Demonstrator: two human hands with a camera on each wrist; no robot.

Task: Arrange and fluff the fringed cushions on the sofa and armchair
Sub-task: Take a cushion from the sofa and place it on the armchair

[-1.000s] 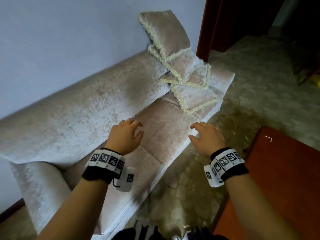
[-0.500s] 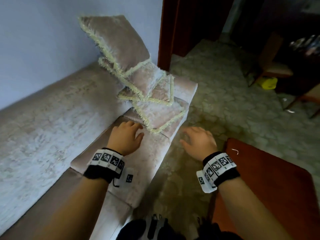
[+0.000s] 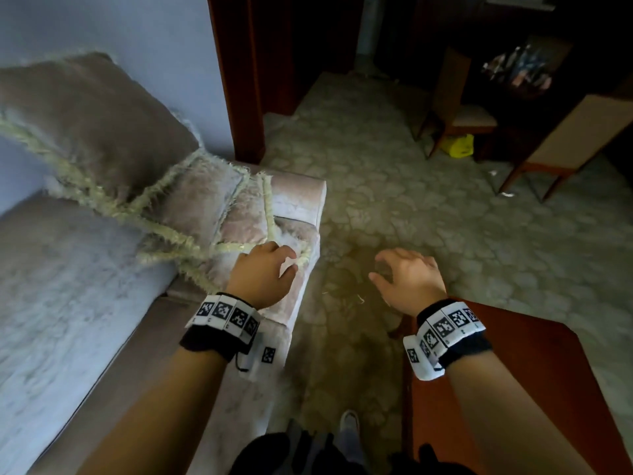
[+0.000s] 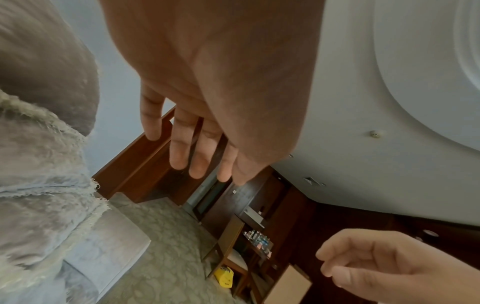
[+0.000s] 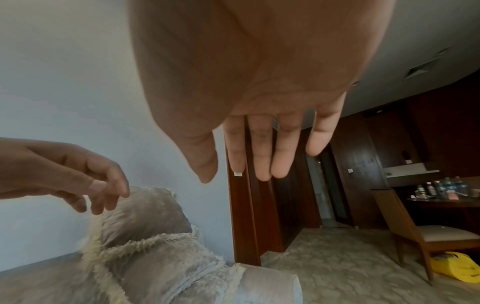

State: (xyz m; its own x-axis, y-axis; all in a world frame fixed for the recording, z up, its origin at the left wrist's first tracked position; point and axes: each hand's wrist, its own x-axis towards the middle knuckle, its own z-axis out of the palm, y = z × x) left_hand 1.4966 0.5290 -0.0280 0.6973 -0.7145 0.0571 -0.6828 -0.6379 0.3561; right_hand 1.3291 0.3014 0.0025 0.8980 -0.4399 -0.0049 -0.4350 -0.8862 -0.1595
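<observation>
Several beige fringed cushions lie piled at the right end of the sofa [image 3: 68, 286]. The biggest cushion [image 3: 92, 125] leans on top against the wall, with smaller cushions [image 3: 205, 197] stacked under it. My left hand [image 3: 282, 265] hovers over the front fringe of the lowest cushion [image 3: 246, 224], fingers relaxed and holding nothing [image 4: 197, 156]. My right hand [image 3: 394, 272] hangs open over the carpet, right of the sofa, fingers spread and empty [image 5: 259, 164]. From the right wrist, the left hand [image 5: 98, 195] shows just above the cushion pile [image 5: 155, 257].
The sofa armrest [image 3: 301, 197] ends the seat on the right. A dark wooden door frame [image 3: 239, 80] stands behind it. A red-brown table [image 3: 513, 389] is under my right forearm. Chairs [image 3: 459, 111] and a yellow bag [image 3: 459, 145] stand across the patterned carpet [image 3: 394, 200].
The view and both hands have moved right along the sofa to the cushion pile. My left hand went from the bare seat to above the lowest cushion's fringe.
</observation>
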